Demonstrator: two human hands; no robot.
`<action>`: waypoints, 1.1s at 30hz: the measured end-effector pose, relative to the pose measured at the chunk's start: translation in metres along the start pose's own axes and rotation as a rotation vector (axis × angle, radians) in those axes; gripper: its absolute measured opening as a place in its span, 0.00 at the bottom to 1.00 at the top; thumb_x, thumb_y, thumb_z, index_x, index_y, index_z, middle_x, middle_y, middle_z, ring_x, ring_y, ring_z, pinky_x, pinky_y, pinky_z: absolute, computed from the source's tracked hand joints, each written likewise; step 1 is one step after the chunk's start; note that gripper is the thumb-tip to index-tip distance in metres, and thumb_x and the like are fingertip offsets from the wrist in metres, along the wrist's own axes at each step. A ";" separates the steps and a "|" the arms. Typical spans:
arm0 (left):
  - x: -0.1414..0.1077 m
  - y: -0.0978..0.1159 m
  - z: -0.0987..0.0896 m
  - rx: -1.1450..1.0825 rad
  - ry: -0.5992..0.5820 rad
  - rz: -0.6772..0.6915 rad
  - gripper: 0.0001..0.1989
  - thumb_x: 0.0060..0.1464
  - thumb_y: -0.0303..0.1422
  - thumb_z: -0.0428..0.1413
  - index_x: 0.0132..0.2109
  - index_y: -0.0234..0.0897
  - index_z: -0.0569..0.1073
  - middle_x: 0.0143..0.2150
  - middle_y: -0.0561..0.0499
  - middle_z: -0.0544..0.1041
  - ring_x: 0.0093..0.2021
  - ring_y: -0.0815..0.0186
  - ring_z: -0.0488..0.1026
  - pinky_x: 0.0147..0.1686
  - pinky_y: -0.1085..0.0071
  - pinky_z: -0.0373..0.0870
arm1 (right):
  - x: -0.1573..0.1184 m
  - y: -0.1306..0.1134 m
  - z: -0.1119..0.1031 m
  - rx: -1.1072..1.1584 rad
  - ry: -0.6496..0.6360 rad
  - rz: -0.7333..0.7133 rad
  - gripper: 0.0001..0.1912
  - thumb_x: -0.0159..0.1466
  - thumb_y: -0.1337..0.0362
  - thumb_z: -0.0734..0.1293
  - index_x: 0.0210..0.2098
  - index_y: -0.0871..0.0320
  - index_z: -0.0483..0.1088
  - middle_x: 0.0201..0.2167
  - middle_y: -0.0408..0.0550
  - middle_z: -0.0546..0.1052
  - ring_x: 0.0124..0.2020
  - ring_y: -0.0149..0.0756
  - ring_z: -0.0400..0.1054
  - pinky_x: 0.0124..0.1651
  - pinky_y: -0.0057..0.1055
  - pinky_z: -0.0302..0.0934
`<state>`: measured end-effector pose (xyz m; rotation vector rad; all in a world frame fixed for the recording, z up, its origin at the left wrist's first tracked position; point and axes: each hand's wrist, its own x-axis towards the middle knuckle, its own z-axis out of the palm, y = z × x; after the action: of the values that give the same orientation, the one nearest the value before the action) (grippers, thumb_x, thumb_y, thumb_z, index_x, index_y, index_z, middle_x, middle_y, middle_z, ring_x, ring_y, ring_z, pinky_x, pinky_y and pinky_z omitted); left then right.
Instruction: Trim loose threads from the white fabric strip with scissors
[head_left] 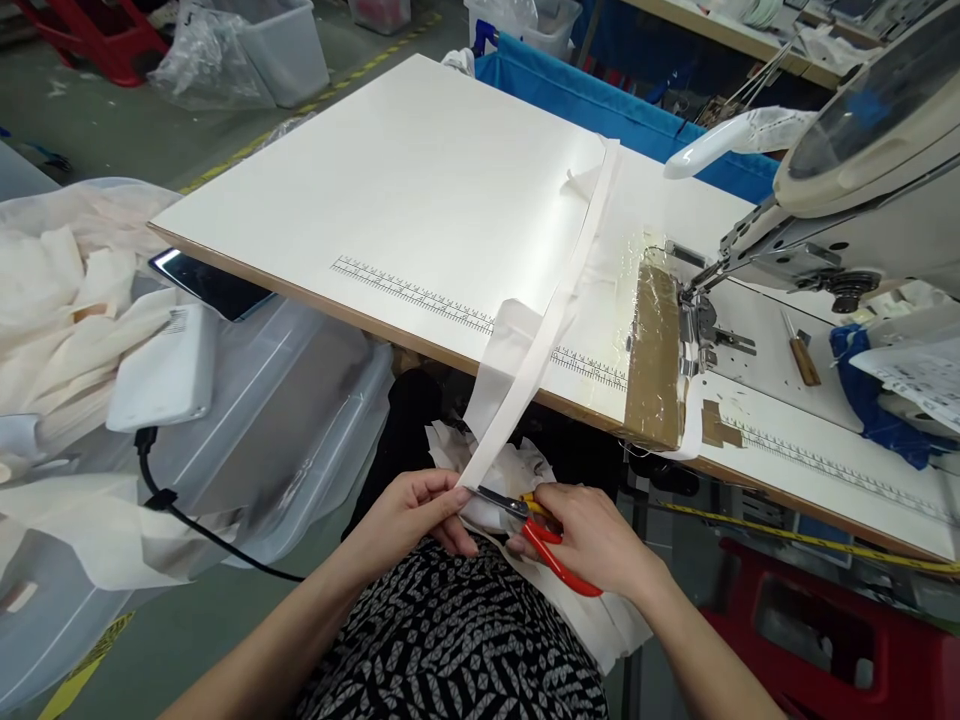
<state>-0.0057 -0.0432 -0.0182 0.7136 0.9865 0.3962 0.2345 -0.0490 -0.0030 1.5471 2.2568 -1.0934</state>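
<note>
1. The main relation is where the scissors meet the strip: the blades point left in the frame, their tips at the strip's near end, right beside the left hand's fingertips. Whether the blades are parted around the strip or merely next to it, I cannot tell.
2. The strip's long axis slants from the lower centre of the frame towards the upper right, away from the person. The scissors lie across it, handles towards the lower right.
3. The left hand is closed, pinching the near end of the strip between thumb and fingers; it is the nearer hand to the strip.
4. The right hand is wrapped around the red and yellow handles, just right of the strip's end.
5. From both hands, the strip lies upward in the frame: it spans the gap over the lap, crosses the table's near edge and runs to its far edge, left of the sewing machine. A sheer flap hangs along its left side.
</note>
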 end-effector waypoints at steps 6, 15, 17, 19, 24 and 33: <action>-0.001 -0.001 -0.002 0.020 0.000 -0.005 0.19 0.58 0.45 0.55 0.38 0.29 0.70 0.27 0.44 0.79 0.28 0.67 0.78 0.29 0.79 0.73 | 0.002 0.000 0.001 0.038 -0.012 -0.001 0.31 0.60 0.36 0.60 0.26 0.60 0.56 0.22 0.40 0.63 0.22 0.23 0.48 0.28 0.24 0.38; 0.000 -0.002 -0.002 0.006 0.002 0.002 0.19 0.58 0.46 0.55 0.37 0.29 0.70 0.26 0.45 0.78 0.28 0.67 0.78 0.29 0.79 0.73 | 0.004 0.004 0.006 0.002 0.018 0.010 0.31 0.61 0.36 0.59 0.24 0.60 0.56 0.22 0.41 0.65 0.22 0.23 0.50 0.28 0.24 0.39; 0.001 -0.002 -0.003 0.004 0.003 -0.005 0.19 0.57 0.45 0.55 0.37 0.29 0.70 0.26 0.45 0.78 0.27 0.67 0.77 0.28 0.79 0.72 | 0.004 0.002 0.005 -0.039 0.032 0.010 0.31 0.61 0.36 0.58 0.26 0.60 0.57 0.24 0.42 0.67 0.24 0.24 0.53 0.29 0.24 0.39; 0.001 -0.002 -0.004 0.006 -0.007 -0.010 0.19 0.57 0.45 0.55 0.38 0.29 0.70 0.26 0.45 0.78 0.27 0.67 0.77 0.28 0.79 0.72 | 0.005 0.000 0.003 -0.064 0.045 -0.003 0.30 0.62 0.36 0.57 0.27 0.59 0.58 0.26 0.42 0.69 0.25 0.26 0.55 0.29 0.25 0.38; 0.000 0.000 -0.006 0.025 -0.024 -0.012 0.20 0.57 0.46 0.55 0.37 0.29 0.70 0.26 0.44 0.78 0.27 0.66 0.77 0.29 0.77 0.72 | 0.008 -0.008 0.002 -0.070 0.049 -0.029 0.30 0.63 0.36 0.56 0.28 0.59 0.58 0.27 0.44 0.70 0.27 0.28 0.59 0.30 0.25 0.38; 0.001 0.005 -0.003 0.050 -0.030 -0.046 0.21 0.58 0.48 0.53 0.36 0.30 0.68 0.27 0.43 0.78 0.29 0.66 0.77 0.31 0.76 0.71 | 0.009 0.003 0.011 0.030 0.059 0.027 0.30 0.61 0.38 0.60 0.24 0.61 0.56 0.22 0.42 0.65 0.22 0.24 0.50 0.28 0.24 0.38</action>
<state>-0.0077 -0.0380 -0.0166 0.7384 0.9854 0.3208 0.2307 -0.0495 -0.0169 1.6370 2.2601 -1.0937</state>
